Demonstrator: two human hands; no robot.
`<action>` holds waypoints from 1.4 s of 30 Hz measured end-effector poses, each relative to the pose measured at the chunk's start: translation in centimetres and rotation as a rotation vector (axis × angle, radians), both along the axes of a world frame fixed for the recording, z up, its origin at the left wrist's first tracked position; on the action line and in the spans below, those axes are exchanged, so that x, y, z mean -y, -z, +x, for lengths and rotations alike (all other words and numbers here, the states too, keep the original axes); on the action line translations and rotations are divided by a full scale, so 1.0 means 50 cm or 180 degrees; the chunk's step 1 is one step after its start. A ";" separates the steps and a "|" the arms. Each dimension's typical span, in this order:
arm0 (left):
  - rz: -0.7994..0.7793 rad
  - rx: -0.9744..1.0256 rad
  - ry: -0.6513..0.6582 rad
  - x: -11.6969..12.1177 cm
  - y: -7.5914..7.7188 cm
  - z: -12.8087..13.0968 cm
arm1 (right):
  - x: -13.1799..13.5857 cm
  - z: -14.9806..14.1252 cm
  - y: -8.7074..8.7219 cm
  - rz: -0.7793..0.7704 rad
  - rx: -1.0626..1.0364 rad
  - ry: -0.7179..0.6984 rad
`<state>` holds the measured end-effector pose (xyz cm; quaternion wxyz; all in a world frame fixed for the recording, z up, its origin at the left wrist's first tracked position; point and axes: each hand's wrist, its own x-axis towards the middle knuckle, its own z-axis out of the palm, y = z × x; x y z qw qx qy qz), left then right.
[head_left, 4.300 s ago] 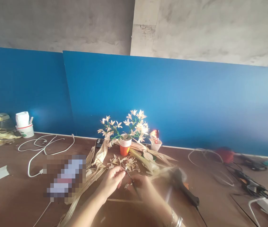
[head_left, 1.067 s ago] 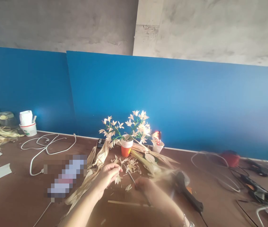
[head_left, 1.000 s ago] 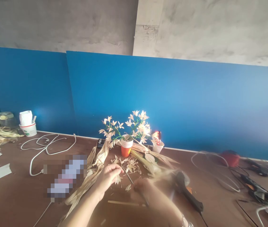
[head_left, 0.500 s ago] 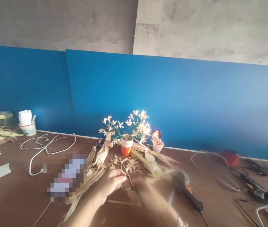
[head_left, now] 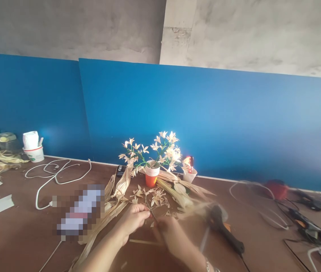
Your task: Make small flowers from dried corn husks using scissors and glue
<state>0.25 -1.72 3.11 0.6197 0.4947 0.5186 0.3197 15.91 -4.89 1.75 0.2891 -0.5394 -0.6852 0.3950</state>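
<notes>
My left hand (head_left: 135, 219) is closed in a pinch, thumb against forefinger; what lies between the fingertips is too small to name. My right hand (head_left: 170, 232), blurred, is closed around a thin dark rod (head_left: 153, 216) that slants up past my left fingertips; its kind is unclear. Small pale husk flowers and petals (head_left: 157, 197) lie just beyond my hands. Behind them, an orange and white paper cup (head_left: 151, 176) holds green stems with pale husk flowers (head_left: 168, 151). A narrow pale strip (head_left: 145, 241) lies on the table below my hands.
Dried corn husks (head_left: 123, 185) flank the cup. A black hot glue gun (head_left: 225, 228) lies to the right, near cables and a power strip (head_left: 309, 228). At left are a pixelated object (head_left: 81, 211), a white cable (head_left: 54, 175) and a white cup (head_left: 33, 153). A blue partition (head_left: 206, 113) stands behind.
My right hand has shifted slightly with the thin dark rod, and less of the rod now shows. My left hand stays nearly where it was, still pinched.
</notes>
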 end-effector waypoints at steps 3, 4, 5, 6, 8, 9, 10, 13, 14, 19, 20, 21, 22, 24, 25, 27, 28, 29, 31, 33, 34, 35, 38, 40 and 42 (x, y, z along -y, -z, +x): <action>-0.0049 -0.0182 -0.0036 -0.004 0.007 0.004 | 0.003 -0.004 -0.020 -0.0183 -0.0015 -0.0024; -0.0051 -0.0222 -0.0037 -0.004 0.009 0.005 | 0.004 -0.004 -0.025 -0.0267 -0.0030 -0.0033; -0.0042 -0.0255 -0.0033 -0.004 0.010 0.006 | 0.004 -0.004 -0.030 -0.0360 -0.0027 -0.0033; -0.0023 -0.0271 -0.0020 -0.003 0.010 0.007 | 0.004 -0.004 -0.032 -0.0446 -0.0005 -0.0017; 0.0021 -0.0274 0.0032 -0.001 0.009 0.008 | 0.003 -0.003 -0.033 -0.0510 0.0044 0.0060; 0.0058 -0.0272 0.0060 0.000 0.009 0.008 | 0.003 -0.002 -0.031 -0.0484 0.0035 0.0105; 0.0105 -0.0271 0.0082 0.000 0.008 0.008 | 0.002 -0.002 -0.028 -0.0443 0.0006 0.0132; 0.0232 -0.0264 0.0111 -0.002 0.013 0.008 | 0.000 -0.001 -0.016 -0.0356 -0.0107 0.0128; 0.0256 -0.0248 0.0116 -0.003 0.016 0.008 | -0.001 -0.001 -0.013 -0.0347 -0.0120 0.0113; 0.0326 -0.0292 0.0097 -0.012 0.034 0.007 | 0.003 -0.003 -0.012 -0.0265 -0.0013 0.0116; 0.0342 -0.0329 0.0088 -0.012 0.035 0.007 | 0.004 -0.003 -0.014 -0.0278 0.0019 0.0107; 0.0352 -0.0356 0.0092 -0.011 0.034 0.006 | 0.006 -0.004 -0.017 -0.0298 0.0042 0.0100; 0.0362 -0.0372 0.0101 -0.010 0.033 0.006 | 0.007 -0.004 -0.020 -0.0313 0.0052 0.0118; 0.0397 -0.0402 0.0116 -0.009 0.030 0.004 | 0.009 -0.004 -0.023 -0.0352 0.0014 0.0132; 0.0433 -0.0417 0.0117 -0.009 0.028 0.003 | 0.009 -0.004 -0.023 -0.0365 -0.0031 0.0122; 0.0525 -0.0443 0.0128 -0.011 0.027 0.001 | 0.009 -0.004 -0.023 -0.0350 -0.0135 0.0120; 0.0571 -0.0450 0.0149 -0.012 0.028 0.001 | 0.009 -0.005 -0.025 -0.0346 -0.0175 0.0116; 0.0609 -0.0447 0.0179 -0.013 0.029 0.000 | 0.009 -0.005 -0.027 -0.0343 -0.0195 0.0115; 0.0660 -0.0436 0.0219 -0.014 0.031 0.000 | 0.011 -0.006 -0.037 -0.0356 -0.0180 0.0125; 0.0645 -0.0441 0.0226 -0.012 0.031 0.002 | 0.013 -0.007 -0.051 -0.0401 -0.0113 0.0067; 0.0625 -0.0445 0.0211 -0.011 0.030 0.003 | 0.014 -0.008 -0.058 -0.0422 -0.0072 0.0049; 0.0599 -0.0458 0.0202 -0.009 0.028 0.004 | 0.016 -0.009 -0.064 -0.0436 -0.0031 0.0051; 0.0535 -0.0553 0.0202 -0.006 0.022 0.006 | 0.019 -0.012 -0.071 -0.0478 0.0036 0.0141; 0.0540 -0.0593 0.0207 -0.005 0.020 0.006 | 0.019 -0.012 -0.064 -0.0551 -0.0070 0.0214; 0.0608 -0.0566 0.0190 -0.005 0.019 0.005 | 0.014 -0.009 -0.050 -0.0636 -0.0312 0.0312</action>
